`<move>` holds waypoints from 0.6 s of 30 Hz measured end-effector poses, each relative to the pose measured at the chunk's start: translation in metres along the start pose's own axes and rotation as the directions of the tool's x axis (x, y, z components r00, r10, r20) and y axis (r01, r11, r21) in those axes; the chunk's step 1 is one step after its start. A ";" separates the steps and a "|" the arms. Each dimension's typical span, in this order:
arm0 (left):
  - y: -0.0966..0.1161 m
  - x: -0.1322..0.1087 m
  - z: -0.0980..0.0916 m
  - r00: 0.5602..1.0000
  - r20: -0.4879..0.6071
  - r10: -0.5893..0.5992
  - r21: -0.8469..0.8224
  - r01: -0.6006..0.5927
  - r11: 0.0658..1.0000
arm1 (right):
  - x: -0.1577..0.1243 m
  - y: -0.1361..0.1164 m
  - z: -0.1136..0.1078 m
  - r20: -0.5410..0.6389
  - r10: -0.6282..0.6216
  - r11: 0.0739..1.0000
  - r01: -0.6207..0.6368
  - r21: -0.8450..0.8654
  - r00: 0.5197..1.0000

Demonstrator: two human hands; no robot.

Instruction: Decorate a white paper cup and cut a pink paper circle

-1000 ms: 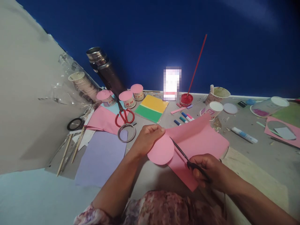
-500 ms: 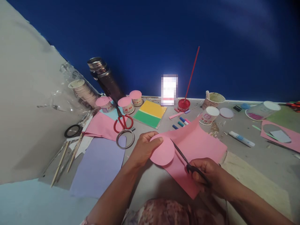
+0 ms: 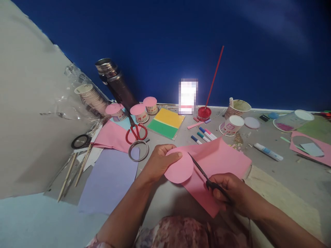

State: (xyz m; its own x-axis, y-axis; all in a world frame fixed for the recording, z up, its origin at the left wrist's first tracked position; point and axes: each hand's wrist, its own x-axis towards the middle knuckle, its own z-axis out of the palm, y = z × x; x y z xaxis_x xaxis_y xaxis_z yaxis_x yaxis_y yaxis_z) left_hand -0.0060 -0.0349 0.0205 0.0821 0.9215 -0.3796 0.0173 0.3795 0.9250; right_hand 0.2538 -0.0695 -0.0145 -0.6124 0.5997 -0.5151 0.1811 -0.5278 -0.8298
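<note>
My left hand [image 3: 161, 160] pinches a pink paper circle [image 3: 180, 168], thumb on top and fingers underneath. In my right hand [image 3: 226, 189] are dark-handled scissors [image 3: 203, 172], my fingers through the handles. Their blades look nearly together and lie along the circle's right edge, tips near its upper right. Beneath the scissors a larger pink paper sheet [image 3: 219, 155] spreads out, its right end lifted slightly near my right hand. Whether the circle is still joined to this sheet I cannot tell.
At the left lie red-handled scissors [image 3: 136, 132], a grey tape roll [image 3: 138, 151] and a purple sheet [image 3: 110, 181]. Paper cups with pink tops [image 3: 139, 113] stand behind, beside a flask [image 3: 116, 84]. Several markers [image 3: 203, 136], a red pot [image 3: 204, 113], white cup [image 3: 232, 125] and glue tube [image 3: 268, 152] are farther right.
The view has shifted slightly. The pink sheet's raised upper corner has dropped, showing more of the markers. Both hands keep the same holds, with the scissors still at the circle's edge.
</note>
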 end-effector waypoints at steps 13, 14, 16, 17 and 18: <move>0.004 0.000 -0.007 0.997 0.073 -0.012 0.024 0.010 1.000 | -0.002 0.007 -0.002 -0.007 0.036 0.999 -0.036 0.003 0.999; 0.003 0.000 -0.007 0.997 0.074 -0.009 0.024 0.008 1.000 | -0.002 0.005 -0.002 -0.006 0.040 0.999 -0.040 -0.006 0.999; 0.003 0.000 -0.008 0.996 0.085 -0.009 0.029 0.007 1.000 | -0.003 0.001 -0.001 -0.002 0.044 0.998 -0.044 -0.034 0.999; 0.003 0.000 -0.008 0.996 0.093 -0.010 0.034 0.007 0.999 | -0.003 -0.001 -0.001 0.000 0.045 0.998 -0.045 -0.050 0.999; 0.003 0.000 -0.008 0.995 0.103 -0.011 0.041 0.007 0.999 | -0.003 -0.002 -0.001 -0.001 0.043 0.997 -0.043 -0.064 0.999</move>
State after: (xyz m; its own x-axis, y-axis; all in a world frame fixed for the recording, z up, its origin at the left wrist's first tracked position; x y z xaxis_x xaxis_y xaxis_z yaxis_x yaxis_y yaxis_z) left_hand -0.0139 -0.0331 0.0228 0.1842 0.9039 -0.3860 0.0592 0.3818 0.9224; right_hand 0.2564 -0.0696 -0.0117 -0.6029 0.5770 -0.5510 0.2562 -0.5140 -0.8186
